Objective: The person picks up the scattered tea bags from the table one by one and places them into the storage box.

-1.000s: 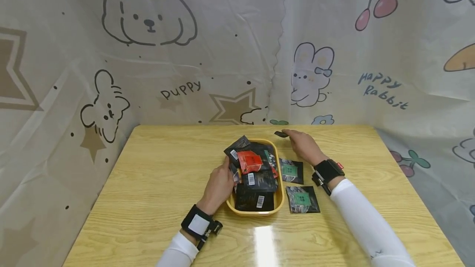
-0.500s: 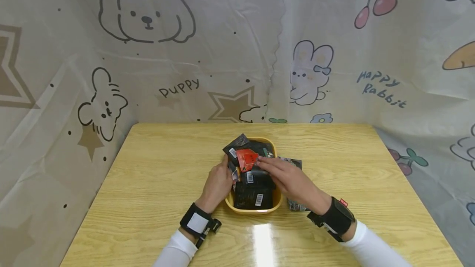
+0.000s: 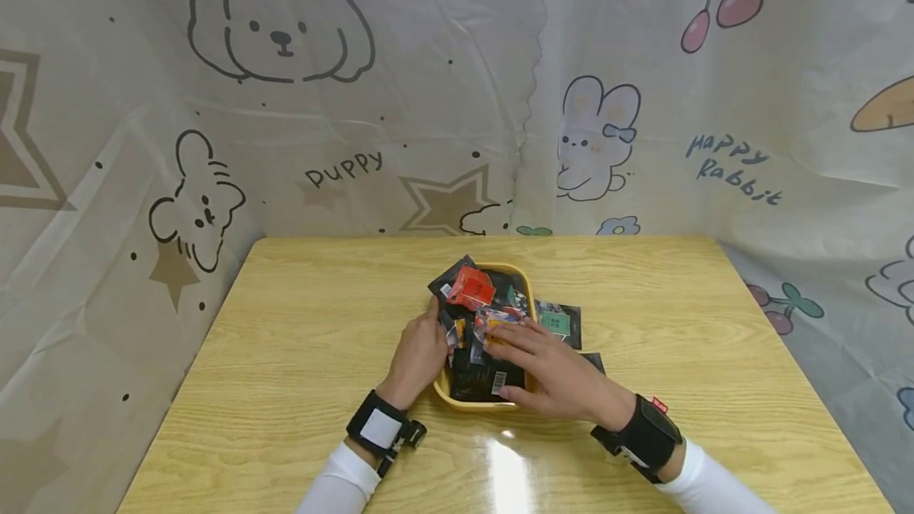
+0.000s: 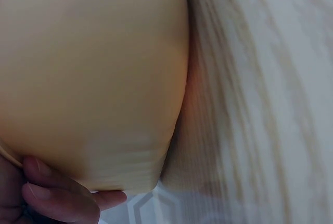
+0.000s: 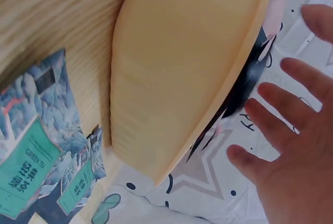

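A yellow plastic basket stands mid-table, heaped with tea sachets. My left hand grips its left rim; in the left wrist view the fingertips curl against the yellow wall. Over the basket's right side hovers my right hand, fingers spread, close above the pile; the right wrist view shows nothing between them. A red-labelled sachet lies at the back of the pile. Beside the right fingertips is an orange-labelled sachet, partly covered by them. A black sachet with a barcode lies toward the front.
Right of the basket lie two green-labelled tea sachets on the wooden table: a farther one and a nearer one, mostly hidden by the right hand. A cartoon-printed curtain hangs behind the table.
My right hand came from behind the basket, where it held a dark packet, to above the pile. The red-labelled sachet shifted back, and an orange-labelled one now shows on top.
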The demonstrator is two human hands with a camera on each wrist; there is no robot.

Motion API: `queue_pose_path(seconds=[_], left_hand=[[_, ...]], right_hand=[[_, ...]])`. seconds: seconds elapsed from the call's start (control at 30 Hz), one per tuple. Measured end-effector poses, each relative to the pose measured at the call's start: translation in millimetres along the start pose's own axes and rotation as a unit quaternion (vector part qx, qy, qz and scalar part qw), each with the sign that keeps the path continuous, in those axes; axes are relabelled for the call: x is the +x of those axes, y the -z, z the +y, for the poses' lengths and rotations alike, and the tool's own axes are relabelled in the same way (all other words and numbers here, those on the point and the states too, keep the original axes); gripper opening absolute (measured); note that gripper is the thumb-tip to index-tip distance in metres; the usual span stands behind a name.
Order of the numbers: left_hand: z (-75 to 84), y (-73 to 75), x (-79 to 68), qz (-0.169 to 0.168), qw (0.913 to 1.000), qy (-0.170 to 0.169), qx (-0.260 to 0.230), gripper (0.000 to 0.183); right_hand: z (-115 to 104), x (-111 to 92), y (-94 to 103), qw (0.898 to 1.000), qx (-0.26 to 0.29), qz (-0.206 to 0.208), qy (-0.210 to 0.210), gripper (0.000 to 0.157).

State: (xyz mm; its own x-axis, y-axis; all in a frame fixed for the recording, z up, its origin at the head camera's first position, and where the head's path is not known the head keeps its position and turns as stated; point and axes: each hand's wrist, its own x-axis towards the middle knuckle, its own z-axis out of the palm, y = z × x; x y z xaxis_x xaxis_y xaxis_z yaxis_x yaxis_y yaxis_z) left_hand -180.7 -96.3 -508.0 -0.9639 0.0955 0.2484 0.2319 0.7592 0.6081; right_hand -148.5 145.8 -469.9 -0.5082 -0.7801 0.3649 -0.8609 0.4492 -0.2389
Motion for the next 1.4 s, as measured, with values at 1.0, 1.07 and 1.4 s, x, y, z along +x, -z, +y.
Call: queue_pose_path(seconds=[1.0,1.07,1.4], left_hand=[[0.3,-1.6,-1.2,-0.008,1.0,0.0,-0.002,0.047],[0.2,-1.2,-1.0,-0.002,1.0,-0.004,0.001,0.047],[-2.5,-1.9,0.2,0.007,0.9998,-0.017,-0.004,0.045]], right_hand=[[96,-46,-12.0,0.971,-0.039,-0.162,-0.173,0.072],[98,-46,-12.4,0.975,-0.053,-0.138,-0.164,0.062],[101,-42,-6.1,0.981,-0.08,-0.051,-0.172,0.04]])
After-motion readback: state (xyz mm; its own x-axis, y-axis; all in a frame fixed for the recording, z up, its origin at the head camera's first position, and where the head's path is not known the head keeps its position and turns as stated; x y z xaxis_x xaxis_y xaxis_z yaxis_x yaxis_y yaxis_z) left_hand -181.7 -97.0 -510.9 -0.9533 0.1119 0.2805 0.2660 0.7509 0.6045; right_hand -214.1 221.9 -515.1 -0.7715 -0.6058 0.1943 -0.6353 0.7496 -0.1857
